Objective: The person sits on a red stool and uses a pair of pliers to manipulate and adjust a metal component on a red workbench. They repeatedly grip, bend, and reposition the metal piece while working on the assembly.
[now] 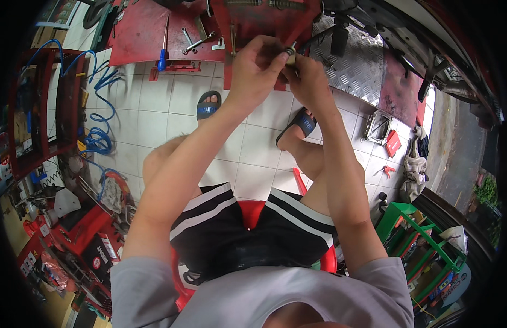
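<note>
My left hand (259,65) and my right hand (308,77) meet in front of me above the edge of a red lift platform (144,41). Between their fingertips is a small metal part (290,51) with a rounded, ring-like end and a thin bright tip pointing up. Fingers of both hands are closed around it and hide most of it, so its exact kind cannot be made out. Left of my hands, a screwdriver with a blue handle (162,61) and a few wrenches (198,44) lie on the red platform.
Coiled blue air hose (97,139) hangs by a red rack (43,109) on the left. A metal frame part (378,127), a red box (393,143) and a green rack (412,235) stand on the right. Vehicle parts (428,54) overhang at the upper right. I sit on a red stool (250,212).
</note>
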Available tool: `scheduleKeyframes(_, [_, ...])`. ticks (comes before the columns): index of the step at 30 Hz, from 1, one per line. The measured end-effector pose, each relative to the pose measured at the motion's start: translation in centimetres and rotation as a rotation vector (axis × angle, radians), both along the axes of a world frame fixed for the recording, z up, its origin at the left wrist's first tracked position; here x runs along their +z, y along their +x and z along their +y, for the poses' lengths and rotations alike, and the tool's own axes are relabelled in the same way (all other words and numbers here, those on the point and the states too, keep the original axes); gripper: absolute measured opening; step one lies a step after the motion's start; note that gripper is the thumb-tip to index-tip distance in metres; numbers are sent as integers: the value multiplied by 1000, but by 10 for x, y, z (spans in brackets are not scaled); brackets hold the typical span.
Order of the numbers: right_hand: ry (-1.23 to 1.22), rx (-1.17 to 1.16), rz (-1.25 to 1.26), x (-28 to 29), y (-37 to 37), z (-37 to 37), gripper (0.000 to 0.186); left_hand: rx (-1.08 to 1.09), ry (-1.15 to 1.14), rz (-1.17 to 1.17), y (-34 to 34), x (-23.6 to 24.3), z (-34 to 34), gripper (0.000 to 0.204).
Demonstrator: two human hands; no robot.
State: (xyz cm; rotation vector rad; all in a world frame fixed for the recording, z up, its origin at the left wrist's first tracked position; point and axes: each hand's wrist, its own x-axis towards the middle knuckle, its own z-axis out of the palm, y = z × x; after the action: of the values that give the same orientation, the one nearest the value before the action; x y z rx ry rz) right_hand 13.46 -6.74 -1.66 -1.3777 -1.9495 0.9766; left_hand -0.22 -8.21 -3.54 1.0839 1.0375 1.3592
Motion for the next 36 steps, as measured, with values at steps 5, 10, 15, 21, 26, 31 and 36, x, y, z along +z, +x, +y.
scheduleKeyframes(5, [24,-7,29,-5,-8,-1,8,109,75,177,-3,-3,2,15])
scheduleKeyframes(10, [56,-50,13,-19,-18,-7,7,222,158,451,-2,8,-5,17])
scheduleKeyframes(15, [53,-80,51,-32,-17,-7,10,302,142,485,14,2,-16,21])
scheduleKeyframes(21, [279,-63,46,-51,-14,21,10,346,236,472,20,-8,15,17])
scheduleKeyframes(26, [217,-47,4,-47,-12,39,15,367,171,376,27,-6,44,17])
scheduleKeyframes(31, [57,-34,-27,-45,-11,44,23,437,151,443,25,-22,62,15])
scheduleKeyframes(36, [-405,42,-214,-50,1,53,26,445,-1,403,15,-66,78,16])
